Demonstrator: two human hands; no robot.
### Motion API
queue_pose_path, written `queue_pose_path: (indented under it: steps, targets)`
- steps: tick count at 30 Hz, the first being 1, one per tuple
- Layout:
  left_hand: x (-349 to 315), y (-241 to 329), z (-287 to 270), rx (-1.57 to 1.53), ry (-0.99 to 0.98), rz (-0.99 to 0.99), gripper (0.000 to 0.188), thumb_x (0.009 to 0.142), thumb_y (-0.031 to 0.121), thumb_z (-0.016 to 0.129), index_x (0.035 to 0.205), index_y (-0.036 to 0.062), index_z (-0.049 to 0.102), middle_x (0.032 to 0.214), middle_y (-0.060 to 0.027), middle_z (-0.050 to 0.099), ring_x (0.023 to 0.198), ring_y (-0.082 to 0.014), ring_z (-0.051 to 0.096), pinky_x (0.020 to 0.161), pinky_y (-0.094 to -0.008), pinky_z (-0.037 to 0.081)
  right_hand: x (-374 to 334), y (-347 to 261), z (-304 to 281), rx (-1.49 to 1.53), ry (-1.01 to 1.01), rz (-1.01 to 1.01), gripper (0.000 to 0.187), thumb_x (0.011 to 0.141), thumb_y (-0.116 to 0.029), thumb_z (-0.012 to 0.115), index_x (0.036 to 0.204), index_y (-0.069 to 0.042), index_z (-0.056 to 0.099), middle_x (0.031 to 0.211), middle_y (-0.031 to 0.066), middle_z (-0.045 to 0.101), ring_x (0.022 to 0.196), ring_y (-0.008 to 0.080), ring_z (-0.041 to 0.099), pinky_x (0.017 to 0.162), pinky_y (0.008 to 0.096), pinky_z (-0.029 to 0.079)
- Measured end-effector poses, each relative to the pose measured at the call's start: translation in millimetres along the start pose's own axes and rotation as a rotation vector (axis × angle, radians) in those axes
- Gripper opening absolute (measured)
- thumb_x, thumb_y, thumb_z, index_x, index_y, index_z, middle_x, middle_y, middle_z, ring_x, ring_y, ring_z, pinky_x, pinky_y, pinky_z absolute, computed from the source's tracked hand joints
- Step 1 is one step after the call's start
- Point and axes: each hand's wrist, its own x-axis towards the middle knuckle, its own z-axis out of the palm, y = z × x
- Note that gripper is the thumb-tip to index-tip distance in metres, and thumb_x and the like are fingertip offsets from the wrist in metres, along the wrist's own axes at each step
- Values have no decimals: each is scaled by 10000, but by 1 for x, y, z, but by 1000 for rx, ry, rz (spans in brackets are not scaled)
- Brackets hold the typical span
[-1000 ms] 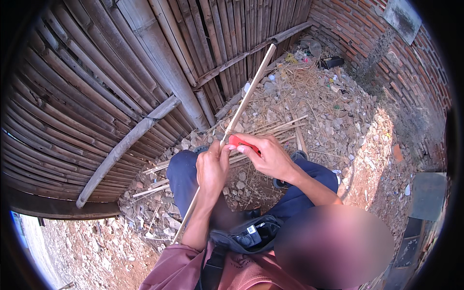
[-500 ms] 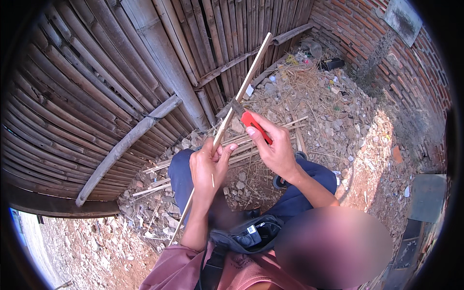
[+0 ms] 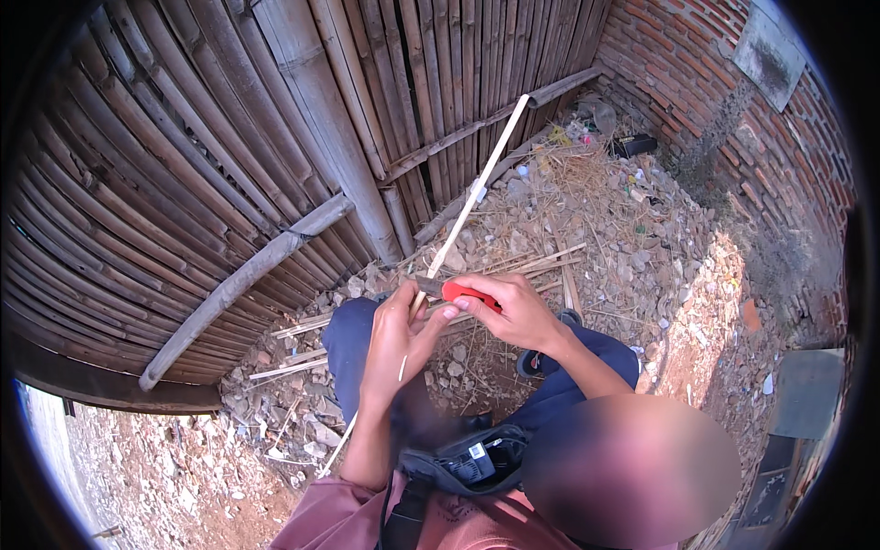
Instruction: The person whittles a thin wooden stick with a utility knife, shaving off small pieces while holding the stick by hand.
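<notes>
A long pale bamboo strip (image 3: 486, 179) runs diagonally from beyond my hands back past my left forearm. My left hand (image 3: 390, 339) is closed round it, thumb pointing toward the right. In my right hand (image 3: 521, 312) is a knife with a red handle (image 3: 457, 291), gripped with the fingers wrapped over it. Its dark blade lies across the strip, just beyond my left fingers. The two hands are close together, the right thumb near the left thumb. A thin pale sliver (image 3: 402, 368) shows against my left wrist.
More bamboo strips (image 3: 291, 369) lie on the rubble-covered ground beneath my hands. A bamboo wall (image 3: 302, 119) rises at the left and far side, a brick wall (image 3: 678, 55) at the far right. An open dark bag (image 3: 477, 466) sits at my waist, between my bent legs.
My right hand has brought the knife down and left along the strip, close to my left hand. The strip's far end sits lower in view.
</notes>
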Motion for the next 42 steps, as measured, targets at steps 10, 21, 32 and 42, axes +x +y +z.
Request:
queue_pose_path:
  steps: [10,21,32,42]
  targets:
    - [0,-10,-3,0,40,-9,255,971,161,794,989,-44,644,744,-134,625,666,-184,538,643,-354,464,4,0,4,14,-62,-12,298,1022,-252,709,1231,-41,726,985,189,775,850,369,763,740,416,579]
    - [-1,-6,-7,-56,-51,7,249,991,152,774,1079,-24,620,832,-160,712,715,-199,635,697,-349,512,5,1,4,3,-66,-51,262,1019,-233,712,1203,-48,731,920,161,772,779,326,759,695,402,575]
    - [-2,-6,-15,-109,-163,-54,224,1009,124,750,1128,-17,623,815,-115,717,728,-122,616,695,-312,510,7,-6,0,15,-144,-12,239,1008,-206,720,1180,-42,736,919,158,779,779,324,762,702,396,579]
    - [-3,-15,-7,-180,-62,18,203,1035,189,742,1084,-1,688,702,43,576,659,-47,435,568,-263,352,7,-12,3,36,-113,-9,232,1010,-196,716,1191,-50,731,914,159,778,784,318,765,692,389,577]
